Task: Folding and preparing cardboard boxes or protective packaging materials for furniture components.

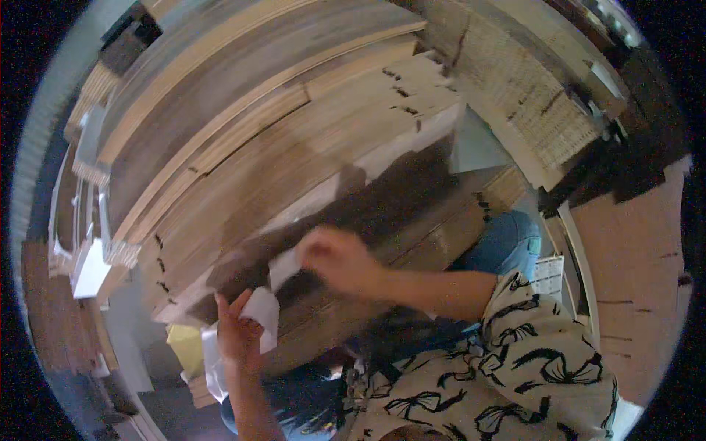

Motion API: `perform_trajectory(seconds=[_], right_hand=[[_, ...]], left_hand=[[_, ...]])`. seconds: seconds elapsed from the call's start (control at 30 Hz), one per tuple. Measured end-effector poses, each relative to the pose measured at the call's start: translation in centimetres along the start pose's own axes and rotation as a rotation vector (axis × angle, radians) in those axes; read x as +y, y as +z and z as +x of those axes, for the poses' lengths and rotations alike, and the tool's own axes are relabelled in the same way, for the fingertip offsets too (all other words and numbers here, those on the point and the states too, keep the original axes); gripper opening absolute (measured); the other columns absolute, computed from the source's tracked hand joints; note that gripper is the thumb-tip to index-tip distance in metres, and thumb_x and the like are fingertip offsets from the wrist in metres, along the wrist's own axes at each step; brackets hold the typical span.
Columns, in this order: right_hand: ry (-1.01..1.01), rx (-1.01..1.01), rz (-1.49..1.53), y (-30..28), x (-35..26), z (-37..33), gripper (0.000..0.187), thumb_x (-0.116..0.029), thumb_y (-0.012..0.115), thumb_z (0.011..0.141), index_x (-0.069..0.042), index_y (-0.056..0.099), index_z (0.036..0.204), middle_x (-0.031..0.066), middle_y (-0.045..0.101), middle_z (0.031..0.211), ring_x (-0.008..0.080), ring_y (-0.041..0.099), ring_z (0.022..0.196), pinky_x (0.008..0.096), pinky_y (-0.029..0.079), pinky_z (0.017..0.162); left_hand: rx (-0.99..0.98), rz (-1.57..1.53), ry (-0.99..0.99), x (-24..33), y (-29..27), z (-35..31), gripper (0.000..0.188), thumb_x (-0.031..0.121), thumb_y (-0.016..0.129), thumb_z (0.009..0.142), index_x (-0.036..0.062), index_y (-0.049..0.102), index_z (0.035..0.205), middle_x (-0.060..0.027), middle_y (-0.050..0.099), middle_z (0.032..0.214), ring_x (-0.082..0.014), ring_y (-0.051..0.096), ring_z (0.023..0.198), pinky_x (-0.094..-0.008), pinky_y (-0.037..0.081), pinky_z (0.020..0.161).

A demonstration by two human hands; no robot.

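Observation:
My left hand (239,336) is at the lower left, its fingers partly bent around a curled white sheet or roll (265,312) whose exact kind I cannot make out. Up and to the right, my right hand (340,259) is smeared by motion, with the fingers drawn together. A short white strip (285,269) extends from its fingertips toward the left hand. Both hands are over a stack of flat brown cardboard (294,173), with black marks along its edges. A dark gap or shadow crosses the cardboard just beyond my right hand.
More layered cardboard (235,95) rises at the far side, and a tall corrugated piece (515,88) stands at the far right. A yellow piece (185,347) lies left of my left hand. Farther left is a white sheet (92,270). A printed sheet (548,275) is at right.

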State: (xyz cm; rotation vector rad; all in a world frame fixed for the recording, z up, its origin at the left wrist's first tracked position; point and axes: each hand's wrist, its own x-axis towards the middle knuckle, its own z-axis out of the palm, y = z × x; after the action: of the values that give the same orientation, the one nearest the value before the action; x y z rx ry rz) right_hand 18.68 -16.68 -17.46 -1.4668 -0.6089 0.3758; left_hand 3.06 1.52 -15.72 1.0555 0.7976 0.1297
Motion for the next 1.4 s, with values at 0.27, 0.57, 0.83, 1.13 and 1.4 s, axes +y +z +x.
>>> perform_trajectory(seconds=[0.27, 0.57, 0.83, 1.13, 1.4], right_hand=[[0.075, 0.447, -0.809, -29.0, 12.3, 6.1, 0.011, -0.009, 0.066, 0.073, -0.004, 0.058, 0.078, 0.005, 0.057, 0.065, 0.0126, 0.054, 0.062, 0.0293, 0.045, 0.06], [0.027, 0.774, -0.723, -36.5, 16.6, 8.5, 0.022, -0.019, 0.072, 0.068, -0.005, 0.058, 0.078, 0.0065, 0.056, 0.065, 0.0176, 0.054, 0.061, 0.03, 0.045, 0.06], [0.228, 0.848, -0.979, -38.1, 15.8, 8.9, 0.033, -0.032, 0.07, 0.07, -0.005, 0.062, 0.088, 0.011, 0.063, 0.082, 0.0218, 0.061, 0.074, 0.0325, 0.047, 0.068], [0.335, 0.9, -0.554, -37.6, 12.5, 10.4, 0.042, -0.038, 0.068, 0.071, -0.003, 0.063, 0.094, 0.0084, 0.065, 0.088, 0.0184, 0.061, 0.079, 0.0309, 0.047, 0.071], [0.445, 0.984, -0.469, -39.8, 13.8, 10.8, 0.04, -0.031, 0.069, 0.066, -0.005, 0.064, 0.095, 0.0088, 0.065, 0.086, 0.0164, 0.061, 0.08, 0.03, 0.047, 0.071]], left_hand=[[0.099, -0.022, -0.01, -1.1, -0.7, 0.1, 0.06, 0.051, 0.039, 0.088, -0.0035, 0.052, 0.109, -0.0141, 0.057, 0.099, -0.0246, 0.056, 0.088, -0.037, 0.047, 0.071], [0.15, 0.042, -0.056, -3.1, -0.8, 0.5, 0.052, 0.045, 0.039, 0.091, -0.0018, 0.054, 0.108, -0.01, 0.057, 0.091, -0.0216, 0.055, 0.082, -0.0339, 0.047, 0.068], [0.307, 0.414, 0.054, -1.2, 3.8, -1.8, 0.037, 0.02, 0.041, 0.084, -0.0009, 0.053, 0.112, -0.0117, 0.057, 0.103, -0.0224, 0.055, 0.093, -0.0345, 0.044, 0.081], [0.344, 0.017, -0.013, -2.4, 1.6, -0.7, 0.046, 0.04, 0.041, 0.09, 0.0005, 0.053, 0.109, -0.0094, 0.057, 0.097, -0.0195, 0.054, 0.086, -0.0319, 0.046, 0.074], [0.252, 1.024, 0.471, 0.9, 5.2, -5.6, 0.04, 0.0, 0.051, 0.074, 0.0002, 0.053, 0.115, -0.0137, 0.058, 0.107, -0.029, 0.052, 0.106, -0.037, 0.041, 0.092]])
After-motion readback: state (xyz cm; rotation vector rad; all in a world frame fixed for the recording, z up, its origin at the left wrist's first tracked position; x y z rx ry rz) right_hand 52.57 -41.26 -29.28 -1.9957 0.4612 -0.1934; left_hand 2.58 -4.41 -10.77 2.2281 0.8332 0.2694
